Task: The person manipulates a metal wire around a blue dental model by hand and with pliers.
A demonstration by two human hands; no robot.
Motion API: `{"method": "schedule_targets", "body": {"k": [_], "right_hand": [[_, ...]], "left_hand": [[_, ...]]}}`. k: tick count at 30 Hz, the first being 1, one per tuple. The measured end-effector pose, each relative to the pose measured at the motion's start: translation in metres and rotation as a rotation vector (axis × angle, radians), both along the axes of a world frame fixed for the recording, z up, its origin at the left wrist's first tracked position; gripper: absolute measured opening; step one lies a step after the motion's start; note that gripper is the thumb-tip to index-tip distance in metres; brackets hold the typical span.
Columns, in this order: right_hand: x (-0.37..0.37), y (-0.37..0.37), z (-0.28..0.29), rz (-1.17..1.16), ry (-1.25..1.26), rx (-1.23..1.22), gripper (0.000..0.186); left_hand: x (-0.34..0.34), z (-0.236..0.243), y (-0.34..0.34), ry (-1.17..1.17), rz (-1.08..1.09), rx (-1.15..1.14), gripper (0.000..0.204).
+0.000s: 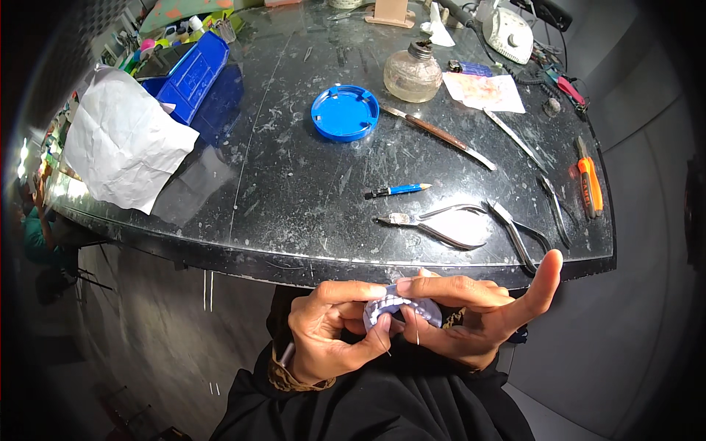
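In front of my lap, just off the table's near edge, I hold a pale greyish-violet dental cast [372, 314] with a row of white teeth. My left hand [323, 331] grips its left side, index finger along the top and thumb at the inner edge. My right hand [471, 312] presses on the right side with index finger and thumb, one finger raised outward. A thin wire [418, 338] hangs below the cast near my thumbs; how it meets the teeth is partly covered by my fingers.
On the dark, scratched table [294, 198] lie pliers [434, 222], more pliers [515, 231], a blue pencil stub [404, 189], a wax knife [441, 134] and an orange-handled cutter [590, 184]. Behind are a blue round lid [345, 113], a glass burner [413, 76] and a blue bin [193, 77] near crumpled paper [125, 140].
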State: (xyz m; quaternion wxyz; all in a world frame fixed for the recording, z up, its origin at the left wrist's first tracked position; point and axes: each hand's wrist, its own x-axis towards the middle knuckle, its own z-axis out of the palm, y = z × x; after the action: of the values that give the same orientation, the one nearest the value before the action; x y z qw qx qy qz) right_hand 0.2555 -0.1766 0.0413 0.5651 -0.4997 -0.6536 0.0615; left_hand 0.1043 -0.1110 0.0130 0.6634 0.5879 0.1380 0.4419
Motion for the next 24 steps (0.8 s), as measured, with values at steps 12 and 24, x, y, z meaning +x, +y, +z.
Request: {"method": "schedule_targets", "body": {"k": [12, 24], "right_hand": [[0.003, 0.002, -0.011, 0.034, 0.054, 0.019, 0.109], [0.001, -0.001, -0.008, 0.167, 0.376, -0.112, 0.110]], "left_hand": [[0.000, -0.001, 0.003, 0.049, -0.025, 0.026, 0.034], [-0.016, 0.010, 0.024, 0.061, -0.523, -0.515, 0.065]]}}
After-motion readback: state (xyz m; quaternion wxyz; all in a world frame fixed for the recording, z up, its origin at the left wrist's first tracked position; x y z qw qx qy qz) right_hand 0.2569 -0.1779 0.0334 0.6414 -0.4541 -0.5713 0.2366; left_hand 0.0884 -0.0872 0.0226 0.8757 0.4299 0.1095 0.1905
